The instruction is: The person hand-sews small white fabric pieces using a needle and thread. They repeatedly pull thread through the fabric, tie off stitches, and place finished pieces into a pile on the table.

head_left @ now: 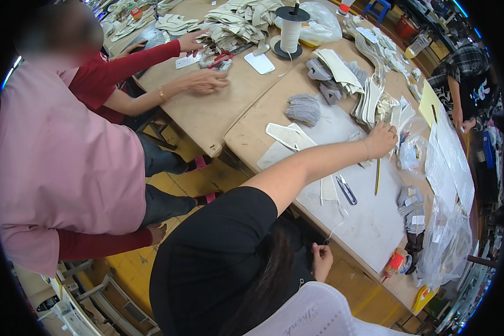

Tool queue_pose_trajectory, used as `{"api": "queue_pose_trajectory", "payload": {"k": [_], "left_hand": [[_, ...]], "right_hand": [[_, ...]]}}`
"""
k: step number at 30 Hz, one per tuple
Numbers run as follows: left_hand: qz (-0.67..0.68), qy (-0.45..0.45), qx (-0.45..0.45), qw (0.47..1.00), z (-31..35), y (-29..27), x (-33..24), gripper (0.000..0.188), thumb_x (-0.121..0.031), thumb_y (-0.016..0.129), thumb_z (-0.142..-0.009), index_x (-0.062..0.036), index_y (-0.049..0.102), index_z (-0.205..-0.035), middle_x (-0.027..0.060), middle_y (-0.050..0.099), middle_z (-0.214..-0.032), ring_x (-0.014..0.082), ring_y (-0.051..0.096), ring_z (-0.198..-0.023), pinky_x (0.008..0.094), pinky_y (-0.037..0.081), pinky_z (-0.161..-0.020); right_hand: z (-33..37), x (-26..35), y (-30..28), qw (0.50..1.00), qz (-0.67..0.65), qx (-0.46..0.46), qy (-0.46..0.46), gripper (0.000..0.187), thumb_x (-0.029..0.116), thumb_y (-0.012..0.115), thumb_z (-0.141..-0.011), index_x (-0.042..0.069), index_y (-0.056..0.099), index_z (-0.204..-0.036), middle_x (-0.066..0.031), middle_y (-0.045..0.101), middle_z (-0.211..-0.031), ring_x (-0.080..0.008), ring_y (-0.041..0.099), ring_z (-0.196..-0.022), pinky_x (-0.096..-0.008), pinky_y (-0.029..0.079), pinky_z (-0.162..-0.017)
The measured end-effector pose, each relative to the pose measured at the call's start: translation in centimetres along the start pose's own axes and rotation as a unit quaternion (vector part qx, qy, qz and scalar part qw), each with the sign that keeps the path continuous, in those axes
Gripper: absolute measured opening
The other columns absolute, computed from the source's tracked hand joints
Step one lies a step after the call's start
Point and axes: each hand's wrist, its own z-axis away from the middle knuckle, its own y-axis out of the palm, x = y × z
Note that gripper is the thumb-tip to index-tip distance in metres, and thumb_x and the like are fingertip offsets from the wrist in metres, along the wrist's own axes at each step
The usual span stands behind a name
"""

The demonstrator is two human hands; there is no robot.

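Note:
My left arm, in a black sleeve, reaches across the table. My left hand (382, 140) is closed, fingers bent down among cream fabric pieces (367, 103) and beside a clear plastic bag (411, 151). What its fingertips hold is hidden. Low at the table's near edge, my right hand (321, 261) pinches a white thread (337, 225). That thread runs up to a narrow white fabric strip (329, 190). Near it lie thread snips (347, 189) with dark handles and a yellow pencil (377, 177). Flat cream cut pieces (290, 136) lie left of my forearm.
A grey knit bundle (303, 109) and a large white thread spool (290, 35) stand farther back. Plastic bags (445, 246) and a red-capped item (395, 262) sit at the right. A co-worker in pink and red (73, 157) works at left; another person (467, 84) is far right.

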Motion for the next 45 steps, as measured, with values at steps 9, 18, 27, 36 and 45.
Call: {"api": "queue_pose_trajectory", "payload": {"k": [9,18,27,36,45], "left_hand": [[0.306,0.007,0.082,0.949,6.2,-10.3,-2.4,0.051,-0.028,0.068,-0.087,-0.0005,0.060,-0.130,0.0237,0.057,-0.126,0.0403,0.054,-0.122,0.0511,0.045,-0.100],[0.534,0.001,0.550,0.642,23.5,-25.5,3.4,0.050,-0.037,0.072,-0.095,0.0016,0.065,-0.126,0.0161,0.072,-0.111,0.0233,0.069,-0.102,0.0381,0.055,-0.090],[0.193,-0.183,0.485,0.833,35.8,-20.4,2.6,0.052,-0.029,0.071,-0.089,-0.0001,0.060,-0.131,0.0266,0.063,-0.125,0.0404,0.061,-0.116,0.0439,0.049,-0.101],[0.204,-0.268,0.360,0.870,40.4,-16.9,0.4,0.026,-0.012,0.072,-0.081,-0.0039,0.063,-0.104,0.0189,0.064,-0.105,0.0379,0.062,-0.108,0.0473,0.051,-0.092],[0.517,-0.372,0.339,0.693,36.7,-27.0,3.7,0.011,-0.013,0.069,-0.087,-0.0030,0.064,-0.090,0.0013,0.065,-0.072,0.0083,0.056,-0.062,0.0266,0.044,-0.058]], "right_hand": [[1.2,1.4,-1.4,0.941,0.318,-0.052,0.100,0.064,0.050,0.078,-0.085,-0.006,0.062,-0.111,-0.0279,0.067,-0.112,-0.0448,0.065,-0.100,-0.0483,0.051,-0.087],[-2.8,-4.4,0.2,0.992,0.019,-0.122,-0.015,0.077,0.044,0.080,-0.084,-0.016,0.057,-0.127,-0.0327,0.061,-0.129,-0.0377,0.061,-0.121,-0.0426,0.047,-0.103],[-1.5,-3.4,-0.7,0.998,-0.016,-0.010,0.055,0.028,0.022,0.068,-0.099,-0.002,0.071,-0.113,-0.0121,0.071,-0.118,-0.0194,0.063,-0.112,-0.0323,0.047,-0.099],[1.1,4.9,-4.4,0.987,-0.155,0.031,-0.042,0.023,0.018,0.060,-0.103,-0.002,0.071,-0.102,-0.0050,0.072,-0.085,-0.0117,0.069,-0.081,-0.0269,0.054,-0.077],[-0.9,14.9,-9.4,0.937,-0.289,0.145,-0.131,0.012,0.015,0.059,-0.104,0.004,0.058,-0.100,-0.0007,0.057,-0.076,-0.0127,0.061,-0.071,-0.0321,0.054,-0.080]]}}
